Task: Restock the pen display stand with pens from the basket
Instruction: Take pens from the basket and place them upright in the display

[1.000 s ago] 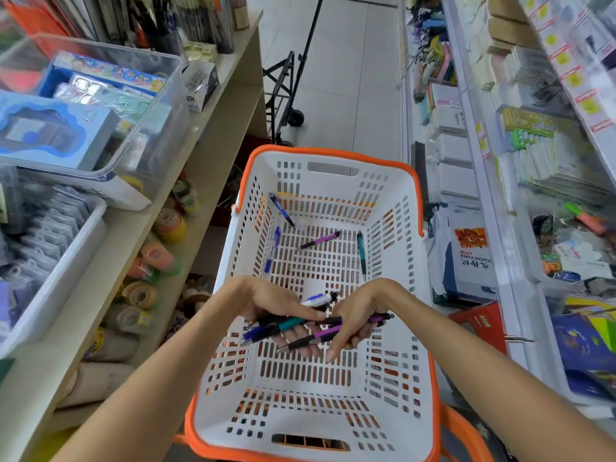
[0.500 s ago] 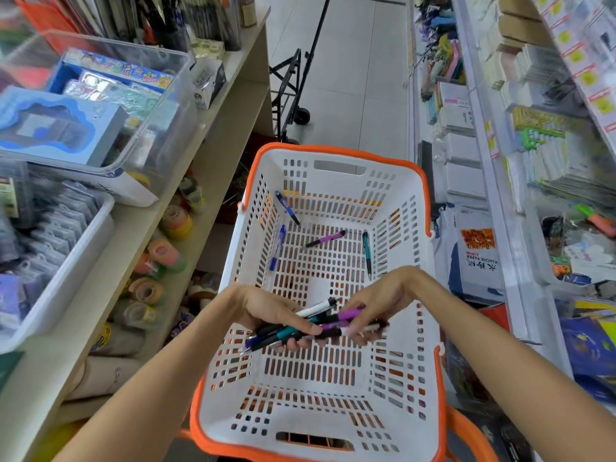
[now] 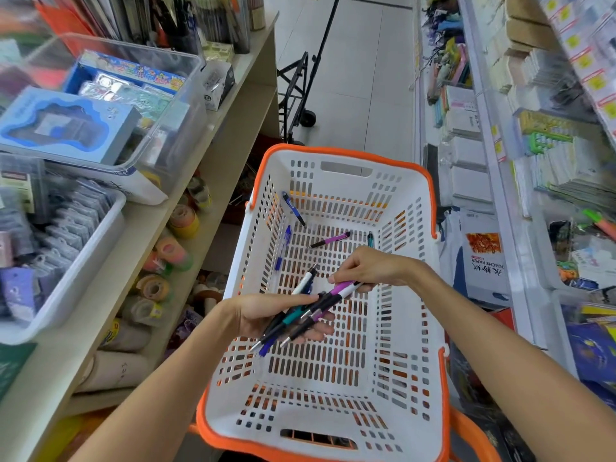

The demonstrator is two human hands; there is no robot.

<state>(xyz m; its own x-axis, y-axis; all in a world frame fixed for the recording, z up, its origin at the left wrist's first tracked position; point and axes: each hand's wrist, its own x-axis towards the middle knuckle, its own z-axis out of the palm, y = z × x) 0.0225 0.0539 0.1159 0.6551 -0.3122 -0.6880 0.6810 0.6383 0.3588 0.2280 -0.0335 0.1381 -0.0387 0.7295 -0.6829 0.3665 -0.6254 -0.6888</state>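
So right under me my left hand [image 3: 266, 316] is palm up with a bunch of pens [image 3: 300, 315] lying across it, thumb curled over the top to pin them down. My right hand [image 3: 366, 268] is just past it, fingertips pinching the far ends of a purple and a white pen, looks like I'm squaring them into the bundle. Both hands are hovering over the basket [image 3: 443, 378], white with an orange rim.

Further in, four pens are loose in there: a blue one [image 3: 282, 246] along the left wall, a dark blue one [image 3: 293, 208] leaning up in the far left corner, a purple one [image 3: 328, 240] mid-floor, and a teal one [image 3: 370, 239] poking out behind my right hand.

So I'd say most are gathered, four to grab. Can't see the display stand anywhere in view, so no idea how full it is; none of this handful is in it yet.
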